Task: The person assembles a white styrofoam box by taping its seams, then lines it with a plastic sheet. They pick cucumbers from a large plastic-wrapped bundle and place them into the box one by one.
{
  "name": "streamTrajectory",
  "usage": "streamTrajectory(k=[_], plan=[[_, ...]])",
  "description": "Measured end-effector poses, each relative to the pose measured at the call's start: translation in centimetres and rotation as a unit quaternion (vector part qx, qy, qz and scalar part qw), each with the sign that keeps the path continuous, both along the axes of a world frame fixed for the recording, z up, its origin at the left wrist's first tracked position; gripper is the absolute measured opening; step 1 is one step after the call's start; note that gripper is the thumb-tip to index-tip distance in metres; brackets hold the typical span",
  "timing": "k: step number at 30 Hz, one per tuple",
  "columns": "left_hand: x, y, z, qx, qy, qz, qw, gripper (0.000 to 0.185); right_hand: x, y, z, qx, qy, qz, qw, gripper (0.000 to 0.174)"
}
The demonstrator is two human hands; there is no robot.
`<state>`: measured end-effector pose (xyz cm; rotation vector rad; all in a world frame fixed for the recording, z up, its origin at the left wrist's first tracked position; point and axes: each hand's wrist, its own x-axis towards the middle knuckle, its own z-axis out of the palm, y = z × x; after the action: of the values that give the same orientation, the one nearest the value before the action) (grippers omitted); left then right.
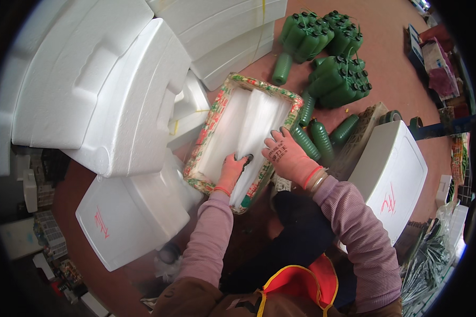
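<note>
A rectangular box [206, 136] covered in patterned red, green and white wrapping stands open before me. White sheet material [258, 115], folded or layered, lies inside it. My left hand [234, 170], in a pink glove with dark fingertips, reaches over the near part of the box; thumb and fingers are on the white sheet, apparently pinching its edge. My right hand [287, 154], gloved alike, rests at the box's right side with its fingers spread along the rim and the sheet. Whether its fingertips grip anything is not clear.
Large white foam boxes [131, 99] are stacked at the left. Bundled green plastic bottles [337, 83] stand beyond the box, with loose green bottles [321, 138] to its right. A plastic crate [357, 134] and a marked white foam box [396, 178] stand at the right.
</note>
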<state>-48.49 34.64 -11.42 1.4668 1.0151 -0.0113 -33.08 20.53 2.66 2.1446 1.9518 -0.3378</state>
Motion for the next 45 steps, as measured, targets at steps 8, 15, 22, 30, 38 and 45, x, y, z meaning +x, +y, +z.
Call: streamTrajectory(k=[8,15,22,30,38,45], plan=[[-0.4,0.8,1.4,-0.167,-0.071,0.091,0.979,0.037,0.2,0.9,-1.5,-0.051,-0.012,0.019,0.998,0.026],[0.3,1.3,1.6,-0.177,-0.015,0.047,0.983,0.037,0.8,1.9,-1.2,0.026,-0.014,0.005,1.0,0.038],[-0.7,3.1,-3.0,-0.033,-0.014,0.093,0.995,0.024,1.5,0.9,-2.9,-0.116,0.018,-0.014,0.993,0.055],[-0.4,4.7,2.9,0.114,0.049,0.058,0.991,0.035,1.1,2.0,-4.2,-0.108,-0.015,-0.007,0.994,0.059],[-1.7,3.9,19.5,0.294,-0.057,0.002,0.954,0.032,0.1,0.4,6.7,0.079,0.515,-0.282,0.805,0.069],[2.0,-13.4,31.5,0.564,-0.205,-0.271,0.753,0.034,-6.8,-12.5,20.6,0.365,0.676,-0.421,0.483,0.09]])
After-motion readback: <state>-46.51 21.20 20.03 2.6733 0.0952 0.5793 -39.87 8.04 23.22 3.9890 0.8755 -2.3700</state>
